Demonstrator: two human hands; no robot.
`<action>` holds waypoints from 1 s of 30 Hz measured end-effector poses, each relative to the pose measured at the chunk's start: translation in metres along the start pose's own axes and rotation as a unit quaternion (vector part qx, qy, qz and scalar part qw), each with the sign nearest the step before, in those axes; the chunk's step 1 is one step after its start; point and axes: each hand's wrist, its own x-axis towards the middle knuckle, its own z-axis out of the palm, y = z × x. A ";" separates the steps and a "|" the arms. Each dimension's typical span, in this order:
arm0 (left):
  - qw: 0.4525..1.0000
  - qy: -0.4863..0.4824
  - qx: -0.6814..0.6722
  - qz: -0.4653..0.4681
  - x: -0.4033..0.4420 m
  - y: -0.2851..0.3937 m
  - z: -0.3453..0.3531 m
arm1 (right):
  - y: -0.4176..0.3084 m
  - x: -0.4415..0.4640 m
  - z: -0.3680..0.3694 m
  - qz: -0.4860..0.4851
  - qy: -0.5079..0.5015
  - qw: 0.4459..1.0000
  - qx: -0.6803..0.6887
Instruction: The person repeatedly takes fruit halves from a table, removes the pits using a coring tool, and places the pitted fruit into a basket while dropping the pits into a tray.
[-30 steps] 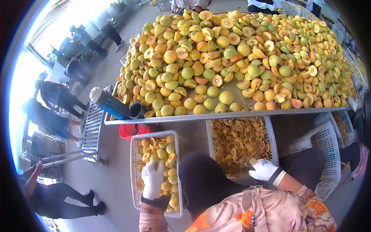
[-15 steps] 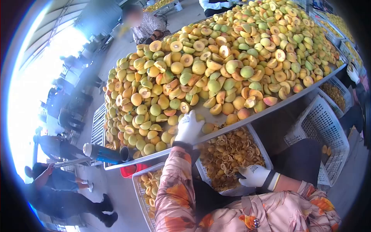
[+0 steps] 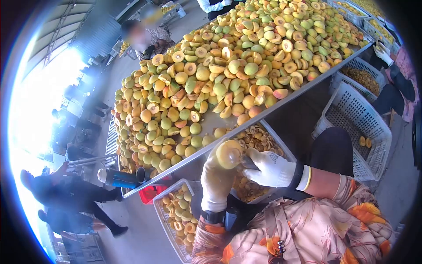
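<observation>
In my gloved left hand (image 3: pixel 216 180) a yellow fruit (image 3: pixel 229 154) is held up, its face toward the camera. My gloved right hand (image 3: pixel 273 169) is closed on a small dark tool (image 3: pixel 249 163) whose tip is beside the fruit. Both hands are over a crate (image 3: pixel 288 154) of peels and scraps (image 3: pixel 251 185), in front of the metal table's edge (image 3: pixel 206 148). On the table is a large heap of halved and whole fruit (image 3: pixel 220 70). To the left of my hands, a white crate (image 3: pixel 160 210) holds fruit pieces.
A blue bottle (image 3: pixel 121 177) and a dark cup (image 3: pixel 141 174) are at the table's left corner, above a red container (image 3: pixel 150 193). At right are a white basket (image 3: pixel 382 145) with two fruit pieces and a co-worker's gloved hand (image 3: pixel 383 53). Several people stand at left.
My left hand has come back from the table and now holds a fruit. My right hand has risen beside it with the tool. The camera view has turned.
</observation>
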 end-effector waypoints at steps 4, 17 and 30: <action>0.998 0.026 0.029 0.040 -0.023 -0.004 0.026 | -0.015 -0.022 -0.001 -0.029 0.023 0.999 -0.004; 0.940 0.061 0.255 0.219 -0.064 -0.027 0.060 | -0.043 -0.057 0.001 -0.021 0.019 1.000 -0.007; 0.964 0.069 0.147 0.211 -0.044 -0.023 0.047 | -0.041 -0.036 0.005 -0.013 -0.090 0.987 0.134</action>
